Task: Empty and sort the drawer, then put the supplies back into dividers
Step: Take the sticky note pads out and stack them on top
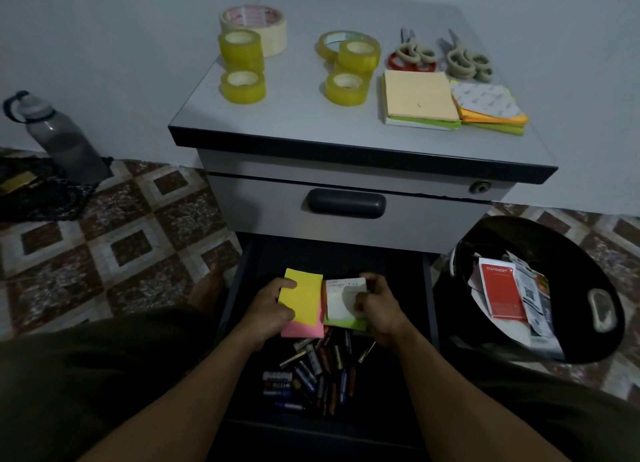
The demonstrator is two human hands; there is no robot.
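On top of the grey metal cabinet (298, 115) we have yellow-tinted and cream tape rolls (242, 51), beige-handled scissors (415, 54) and stacked paper note pads (419, 97) already grouped. Below its closed upper drawer (433, 215), in the open dark bottom drawer (398, 264), our left hand (273, 304) curls round a yellow sticky-note pad (304, 298) over a pink pad (301, 330), while our right hand (377, 311) pinches a white-backed green pad (341, 302). Loose cylindrical batteries (311, 371) lie at the drawer's near end. Emptying looks well advanced; refilling has not begun, and we see no dividers.
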